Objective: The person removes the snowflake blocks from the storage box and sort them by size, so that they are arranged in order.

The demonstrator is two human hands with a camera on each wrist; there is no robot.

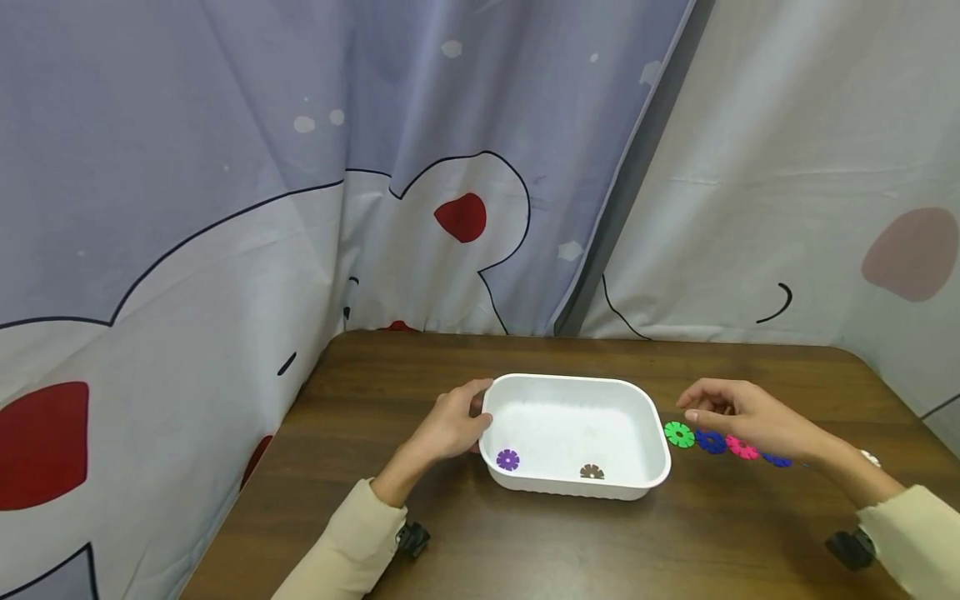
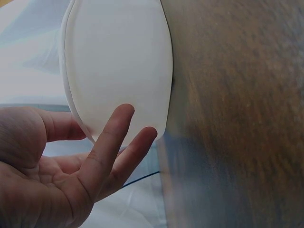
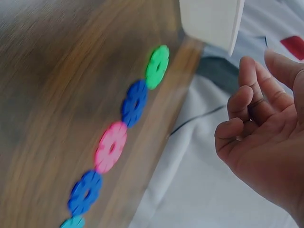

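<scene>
A white plastic tub (image 1: pixel 570 417) stands on the wooden table. My left hand (image 1: pixel 448 423) grips its left end, thumb at the rim and fingers against the outer wall (image 2: pixel 121 61). Inside the tub lie a purple notched disc (image 1: pixel 507 460) and a brown one (image 1: pixel 592 472), the latter partly hidden by the front wall. To the right of the tub, my right hand (image 1: pixel 757 414) hovers over a row of flat notched discs, its fingers loosely curled around nothing. That row runs green (image 3: pixel 157 67), blue (image 3: pixel 135 103), pink (image 3: pixel 111 147), blue (image 3: pixel 85 192) and teal (image 3: pixel 72 222).
Beyond the right wrist a white piece (image 1: pixel 870 458) shows on the table (image 1: pixel 540 550). Printed curtains (image 1: pixel 465 275) hang along the back and both sides of the table. A dark wrist device (image 1: pixel 412 540) sits at the left sleeve, another (image 1: pixel 851 550) at the right.
</scene>
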